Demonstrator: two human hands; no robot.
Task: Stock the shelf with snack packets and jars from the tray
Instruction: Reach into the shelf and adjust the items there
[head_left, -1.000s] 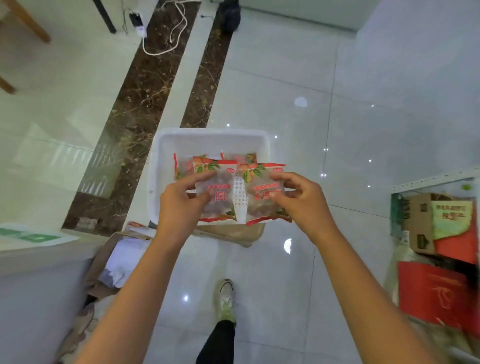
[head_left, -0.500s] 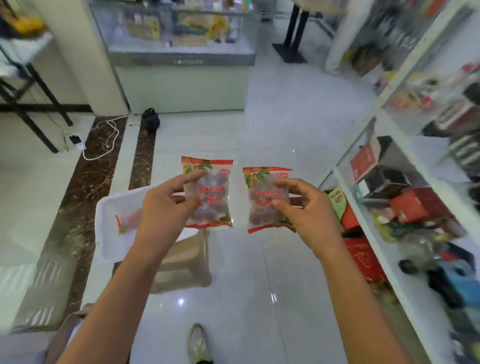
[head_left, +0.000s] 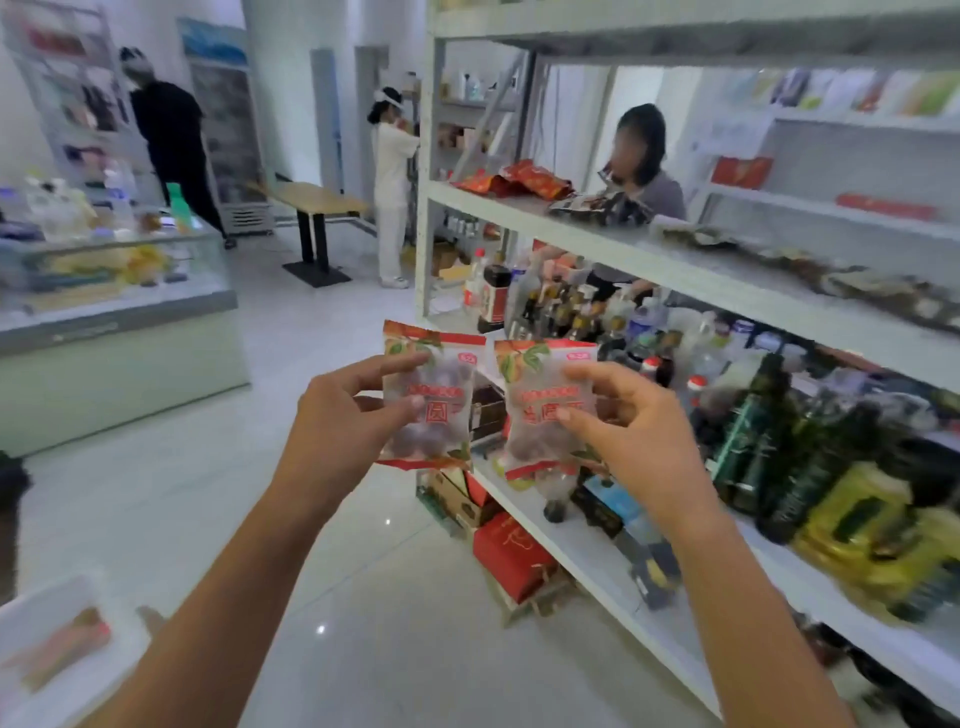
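Raised to shelf (head_left: 571, 236): left packet (head_left: 436, 415) pinched in left fingers (head_left: 395, 364), right packet (head_left: 540, 395) in right fingers (head_left: 587, 371) | tray (head_left: 104, 675): red packet (head_left: 62, 649)

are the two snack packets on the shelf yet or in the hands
In the hands. The left hand pinches the left packet, the right hand pinches the right packet, both upright before the shelf.

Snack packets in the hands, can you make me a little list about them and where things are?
left hand: pinches one clear red-edged plastic snack packet, upright
right hand: pinches a second matching snack packet, upright
packets: side by side
white metal shelf rack: ahead right, holding bottles
white plastic tray: lower left, blurred
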